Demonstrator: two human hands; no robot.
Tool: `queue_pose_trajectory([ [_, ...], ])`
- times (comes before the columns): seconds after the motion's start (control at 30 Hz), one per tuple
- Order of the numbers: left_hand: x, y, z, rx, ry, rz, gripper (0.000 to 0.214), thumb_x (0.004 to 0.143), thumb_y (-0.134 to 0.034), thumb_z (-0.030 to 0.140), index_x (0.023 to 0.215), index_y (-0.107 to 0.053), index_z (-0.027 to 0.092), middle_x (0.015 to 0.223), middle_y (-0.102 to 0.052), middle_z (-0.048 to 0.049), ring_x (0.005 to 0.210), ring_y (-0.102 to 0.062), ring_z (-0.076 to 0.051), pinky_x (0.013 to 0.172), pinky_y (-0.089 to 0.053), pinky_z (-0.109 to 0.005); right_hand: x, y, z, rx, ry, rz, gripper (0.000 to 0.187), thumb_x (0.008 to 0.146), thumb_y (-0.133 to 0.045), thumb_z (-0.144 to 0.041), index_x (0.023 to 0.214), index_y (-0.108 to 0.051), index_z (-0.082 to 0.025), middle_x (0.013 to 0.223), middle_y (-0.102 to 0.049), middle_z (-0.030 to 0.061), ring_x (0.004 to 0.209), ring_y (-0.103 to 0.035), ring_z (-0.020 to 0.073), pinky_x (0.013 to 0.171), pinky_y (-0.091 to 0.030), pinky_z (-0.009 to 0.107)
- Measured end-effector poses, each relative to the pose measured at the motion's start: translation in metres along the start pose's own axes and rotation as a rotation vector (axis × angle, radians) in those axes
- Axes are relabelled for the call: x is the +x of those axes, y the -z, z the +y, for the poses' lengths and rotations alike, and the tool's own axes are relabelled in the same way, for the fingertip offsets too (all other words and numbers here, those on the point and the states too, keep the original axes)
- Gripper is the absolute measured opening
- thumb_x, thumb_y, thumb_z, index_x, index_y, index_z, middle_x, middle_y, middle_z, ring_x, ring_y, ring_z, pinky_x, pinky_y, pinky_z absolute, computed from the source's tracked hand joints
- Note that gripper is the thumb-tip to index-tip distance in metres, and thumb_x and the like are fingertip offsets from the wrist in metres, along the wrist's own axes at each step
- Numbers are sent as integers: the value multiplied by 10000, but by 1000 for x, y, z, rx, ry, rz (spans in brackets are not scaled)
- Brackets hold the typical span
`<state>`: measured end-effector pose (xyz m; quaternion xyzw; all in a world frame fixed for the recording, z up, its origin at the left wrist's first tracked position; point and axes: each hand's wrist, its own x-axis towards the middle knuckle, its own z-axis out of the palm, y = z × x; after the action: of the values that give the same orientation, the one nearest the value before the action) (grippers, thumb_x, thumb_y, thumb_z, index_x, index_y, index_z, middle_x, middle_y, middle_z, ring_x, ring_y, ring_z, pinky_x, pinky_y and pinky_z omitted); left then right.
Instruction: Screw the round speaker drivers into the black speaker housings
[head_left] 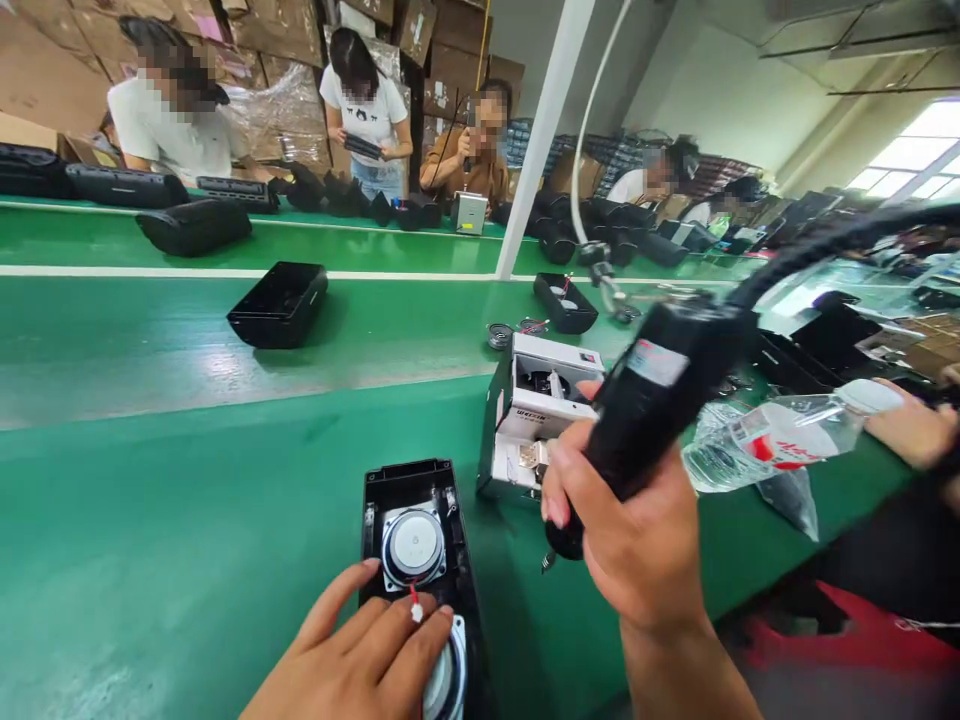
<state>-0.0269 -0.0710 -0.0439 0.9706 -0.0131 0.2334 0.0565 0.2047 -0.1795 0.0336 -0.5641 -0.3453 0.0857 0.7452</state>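
While the left hand (360, 655) lies flat, fingers spread, on the open speaker housing (420, 560) on the green bench (150, 550), the right hand (637, 540) grips an electric screwdriver (652, 400) whose tilted bit could slip onto the exposed speaker cone (412, 545).

Left hand (360, 655), lower centre of the frame: bare, no glove, ring or watch; short, unpainted nails; the wrist is cut off by the bottom edge, so no sleeve is visible. Right hand (637, 530), lower right: bare, no glove; forearm uncovered down to the frame edge, with no sleeve or wristband visible.
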Motion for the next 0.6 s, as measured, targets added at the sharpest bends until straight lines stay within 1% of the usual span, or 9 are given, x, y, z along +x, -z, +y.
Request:
queue_pose_trajectory([
  [0.07, -4, -7, 0, -20, 102, -13, 253, 1074, -609, 282, 1318, -675, 289, 1114, -842, 67, 906, -809, -168, 1258, -400, -383, -10, 0, -11, 78, 23, 48, 418, 981, -766, -167, 1355, -628, -295, 702, -619, -94, 447, -555, 107, 432, -513, 233],
  [0.17, -13, -18, 6, -119, 189, -105, 492, 846, -742, 194, 1317, -646, 296, 1100, -818, 77, 873, -792, -194, 1283, -319, -451, -24, -1, -25, 201, 72, 60, 365, 1030, -750, -157, 1333, -648, -331, 680, -588, -94, 431, -538, 107, 445, -545, 265],
  [0.23, -13, -21, 11, -153, 236, -64, 527, 775, -741, 175, 1280, -643, 287, 1058, -803, 83, 854, -780, -199, 1307, -262, -464, -32, -2, -30, 312, 94, 27, 359, 1081, -744, -206, 1383, -620, -353, 724, -591, -89, 439, -542, 94, 475, -578, 285],
  [0.27, -11, -20, 13, -155, 250, -58, 515, 775, -732, 175, 1271, -646, 284, 1065, -802, 82, 866, -782, -200, 1313, -253, -459, -36, -3, -30, 364, 99, 1, 379, 1099, -737, -230, 1422, -592, -364, 757, -604, -85, 449, -554, 89, 491, -593, 292],
  [0.33, -4, -13, 14, -128, 242, -91, 484, 807, -703, 164, 1277, -658, 271, 1107, -812, 63, 901, -791, -201, 1289, -316, -447, -42, -5, -28, 411, 94, -73, 412, 1112, -725, -246, 1462, -556, -383, 794, -622, -81, 471, -587, 94, 507, -609, 309],
  [0.4, 4, -2, 15, -88, 195, -132, 461, 852, -659, 154, 1303, -663, 247, 1135, -822, 29, 907, -799, -204, 1211, -441, -434, -46, -8, -26, 347, 65, -149, 384, 1106, -727, -249, 1428, -569, -387, 777, -623, -73, 489, -611, 130, 496, -604, 346],
  [0.47, 9, 7, 15, -76, 158, -164, 460, 861, -613, 131, 1308, -660, 230, 1131, -826, 13, 904, -805, -206, 1127, -528, -417, -47, -11, -24, 268, 38, -167, 342, 1106, -714, -254, 1393, -577, -378, 747, -599, -69, 489, -600, 152, 475, -577, 367],
  [0.53, 11, 11, 15, -91, 162, -158, 498, 817, -568, 96, 1290, -650, 228, 1114, -825, 28, 901, -807, -196, 1111, -545, -402, -49, -12, -22, 235, 29, -158, 357, 1111, -699, -255, 1413, -549, -372, 748, -589, -67, 494, -597, 156, 462, -552, 367],
  [0.6, 10, 11, 15, -118, 189, -170, 527, 777, -541, 79, 1274, -632, 231, 1107, -819, 49, 908, -806, -180, 1141, -524, -392, -50, -13, -19, 231, 11, -172, 391, 1108, -705, -260, 1428, -518, -383, 765, -587, -74, 500, -605, 151, 459, -538, 359],
])
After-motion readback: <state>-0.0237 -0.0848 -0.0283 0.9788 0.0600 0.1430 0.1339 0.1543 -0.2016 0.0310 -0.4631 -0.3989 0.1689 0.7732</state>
